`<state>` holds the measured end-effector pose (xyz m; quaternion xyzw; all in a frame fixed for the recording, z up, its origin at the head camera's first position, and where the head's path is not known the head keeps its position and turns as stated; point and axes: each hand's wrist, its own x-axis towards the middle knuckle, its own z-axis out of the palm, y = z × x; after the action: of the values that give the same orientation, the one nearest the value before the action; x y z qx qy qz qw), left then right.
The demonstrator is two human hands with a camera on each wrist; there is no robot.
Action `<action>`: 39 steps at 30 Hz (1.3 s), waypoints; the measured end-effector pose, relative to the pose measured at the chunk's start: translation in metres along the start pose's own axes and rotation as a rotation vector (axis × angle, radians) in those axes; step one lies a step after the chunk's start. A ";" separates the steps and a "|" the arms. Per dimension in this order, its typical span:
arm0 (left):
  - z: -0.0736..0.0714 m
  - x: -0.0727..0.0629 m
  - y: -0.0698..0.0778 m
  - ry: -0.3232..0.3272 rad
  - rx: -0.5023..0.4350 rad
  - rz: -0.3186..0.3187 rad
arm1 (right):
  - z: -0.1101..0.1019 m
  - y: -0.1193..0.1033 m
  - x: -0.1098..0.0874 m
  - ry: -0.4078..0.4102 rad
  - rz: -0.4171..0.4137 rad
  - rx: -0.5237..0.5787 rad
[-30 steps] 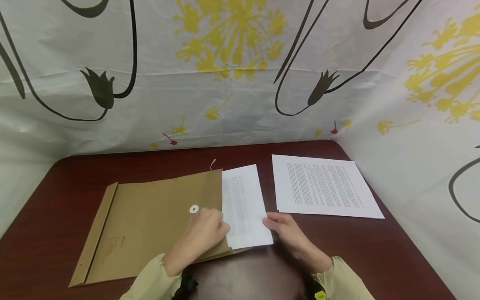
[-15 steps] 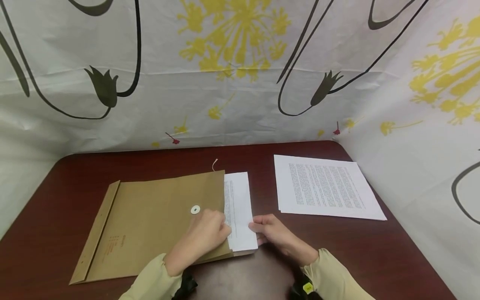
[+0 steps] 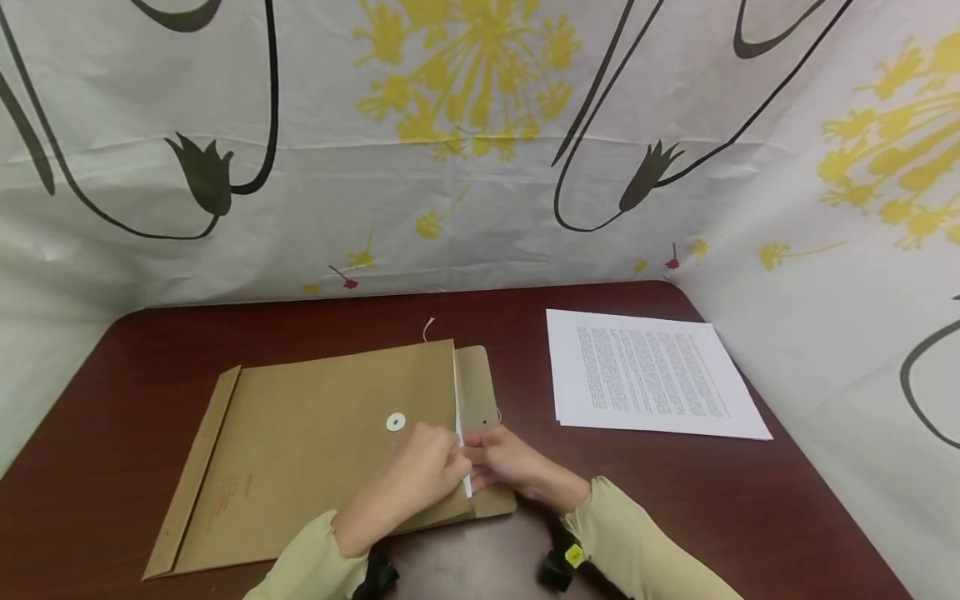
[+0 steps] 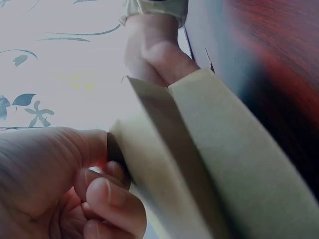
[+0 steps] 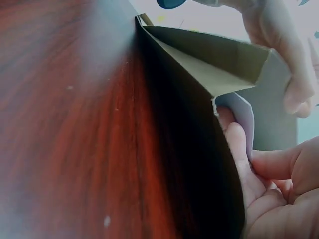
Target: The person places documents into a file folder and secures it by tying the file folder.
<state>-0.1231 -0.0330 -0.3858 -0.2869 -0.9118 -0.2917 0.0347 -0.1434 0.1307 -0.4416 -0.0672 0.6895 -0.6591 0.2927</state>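
Note:
A brown paper document envelope (image 3: 322,450) lies on the table with its flap (image 3: 474,383) folded out to the right. My left hand (image 3: 412,475) pinches the upper layer at the envelope's mouth, lifting it, as the left wrist view shows. At that mouth my right hand (image 3: 510,462) pinches the edge of white paper (image 5: 243,117) between thumb and fingers. Only a thin white strip shows in the head view; the rest of the paper is hidden inside the envelope. A white button disc (image 3: 395,422) sits on the envelope's front, left of my left hand.
Printed white sheets (image 3: 652,371) lie at the right rear of the dark red table (image 3: 675,500). A short string (image 3: 427,327) sticks out beyond the envelope's far edge. Patterned white sheeting (image 3: 480,225) rises behind the table.
My right hand has moved left, sliding the white paper into the envelope until just a sliver shows. The flap beneath is now uncovered. My left hand has barely moved.

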 end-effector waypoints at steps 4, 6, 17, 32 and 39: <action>0.000 0.000 0.001 -0.006 -0.033 0.034 | 0.005 -0.002 0.010 -0.017 -0.009 -0.031; 0.000 -0.001 0.001 0.005 -0.024 0.044 | 0.007 -0.003 0.014 -0.009 -0.005 -0.038; 0.001 -0.002 -0.004 0.055 0.016 0.011 | 0.001 -0.007 0.020 -0.056 0.018 -0.053; 0.018 0.000 -0.001 0.051 0.234 -0.017 | -0.128 -0.012 -0.069 0.306 -0.174 -0.148; 0.026 0.006 0.004 -0.064 0.295 -0.093 | -0.196 -0.001 -0.128 0.712 -0.147 -0.374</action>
<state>-0.1232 -0.0136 -0.4040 -0.2454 -0.9577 -0.1466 0.0340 -0.1351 0.3620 -0.4077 0.0642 0.8490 -0.5237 -0.0294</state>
